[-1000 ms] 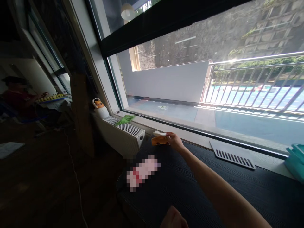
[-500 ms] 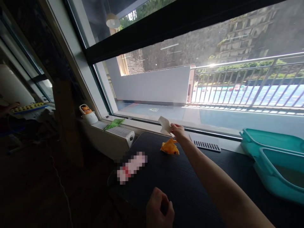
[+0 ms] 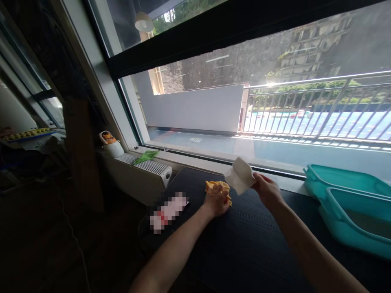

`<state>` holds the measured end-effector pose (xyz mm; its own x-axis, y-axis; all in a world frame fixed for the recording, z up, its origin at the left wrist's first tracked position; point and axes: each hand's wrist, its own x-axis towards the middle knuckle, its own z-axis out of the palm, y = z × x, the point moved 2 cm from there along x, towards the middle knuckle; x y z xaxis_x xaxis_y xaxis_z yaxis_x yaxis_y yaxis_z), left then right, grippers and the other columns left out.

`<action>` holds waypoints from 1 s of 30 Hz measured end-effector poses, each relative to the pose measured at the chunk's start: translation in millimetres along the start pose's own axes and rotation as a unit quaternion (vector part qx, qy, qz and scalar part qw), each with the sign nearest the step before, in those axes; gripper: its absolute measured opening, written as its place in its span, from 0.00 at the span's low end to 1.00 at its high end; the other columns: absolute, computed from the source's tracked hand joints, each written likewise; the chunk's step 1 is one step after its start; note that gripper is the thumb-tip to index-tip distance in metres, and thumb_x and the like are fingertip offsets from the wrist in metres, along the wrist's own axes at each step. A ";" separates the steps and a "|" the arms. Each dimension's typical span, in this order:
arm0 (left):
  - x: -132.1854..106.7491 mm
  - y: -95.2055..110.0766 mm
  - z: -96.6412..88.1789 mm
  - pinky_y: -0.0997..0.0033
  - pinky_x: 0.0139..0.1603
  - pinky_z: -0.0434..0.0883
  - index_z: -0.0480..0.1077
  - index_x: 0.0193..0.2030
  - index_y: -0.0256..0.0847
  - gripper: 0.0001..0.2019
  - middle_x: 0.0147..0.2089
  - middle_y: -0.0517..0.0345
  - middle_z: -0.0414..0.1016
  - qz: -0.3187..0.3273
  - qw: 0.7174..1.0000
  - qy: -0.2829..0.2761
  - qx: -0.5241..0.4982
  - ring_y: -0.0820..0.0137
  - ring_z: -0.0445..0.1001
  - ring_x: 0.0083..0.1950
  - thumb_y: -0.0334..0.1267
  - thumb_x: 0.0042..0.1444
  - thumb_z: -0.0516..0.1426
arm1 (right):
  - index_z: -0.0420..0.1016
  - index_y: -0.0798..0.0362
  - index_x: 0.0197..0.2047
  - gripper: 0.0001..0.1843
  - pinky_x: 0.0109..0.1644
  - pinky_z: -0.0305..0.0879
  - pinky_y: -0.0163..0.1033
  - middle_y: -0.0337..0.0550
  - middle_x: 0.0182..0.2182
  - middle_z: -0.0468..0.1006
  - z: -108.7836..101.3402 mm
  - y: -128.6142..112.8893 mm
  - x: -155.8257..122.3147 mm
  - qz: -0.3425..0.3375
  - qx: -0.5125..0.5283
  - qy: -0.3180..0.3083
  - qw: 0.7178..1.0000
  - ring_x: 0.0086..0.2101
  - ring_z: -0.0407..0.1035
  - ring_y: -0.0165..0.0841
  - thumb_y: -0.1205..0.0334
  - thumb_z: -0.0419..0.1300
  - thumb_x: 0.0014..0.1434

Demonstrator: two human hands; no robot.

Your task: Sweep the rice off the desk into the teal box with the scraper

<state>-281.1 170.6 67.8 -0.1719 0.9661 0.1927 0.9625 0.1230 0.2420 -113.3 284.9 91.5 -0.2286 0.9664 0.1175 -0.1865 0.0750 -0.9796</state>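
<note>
My left hand (image 3: 216, 200) reaches down onto a crumpled orange-yellow cloth (image 3: 225, 186) lying on the dark table (image 3: 244, 244). Its fingers are curled over the cloth and hide much of it. Just to the right, my right hand (image 3: 266, 188) pinches a thin white paper tissue (image 3: 241, 175) by its right edge. The tissue is lifted above the table, near the window sill. A pixelated pink-and-red flat item (image 3: 169, 211) lies on the table left of my left hand.
Two turquoise plastic bins (image 3: 331, 203) stand at the right by the window. Left of the table is a white slotted heater-like unit (image 3: 152, 171) with a green leaf-like piece (image 3: 146, 156) and a white container (image 3: 113, 147) on top. A cable (image 3: 75, 240) runs along the dark floor.
My left hand has moved forward from the near edge onto the orange-yellow cloth. My right hand has shifted right and nearer with the tissue, uncovering the slotted strip's former spot.
</note>
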 end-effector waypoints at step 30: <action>-131.6 -12.0 46.9 0.53 0.50 0.71 0.75 0.44 0.42 0.13 0.47 0.49 0.75 0.017 0.988 0.138 -0.061 0.56 0.74 0.50 0.44 0.57 0.55 | 0.80 0.51 0.46 0.21 0.55 0.66 0.62 0.59 0.55 0.77 -230.3 -3.8 -200.2 -0.051 -0.645 0.010 0.763 0.53 0.72 0.54 0.59 0.46 0.64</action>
<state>-260.2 52.7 -5.1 -0.2062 0.8683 0.4511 0.9393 0.0464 0.3399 153.2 147.8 34.2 -0.2579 0.9422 0.2138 0.8956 0.3162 -0.3130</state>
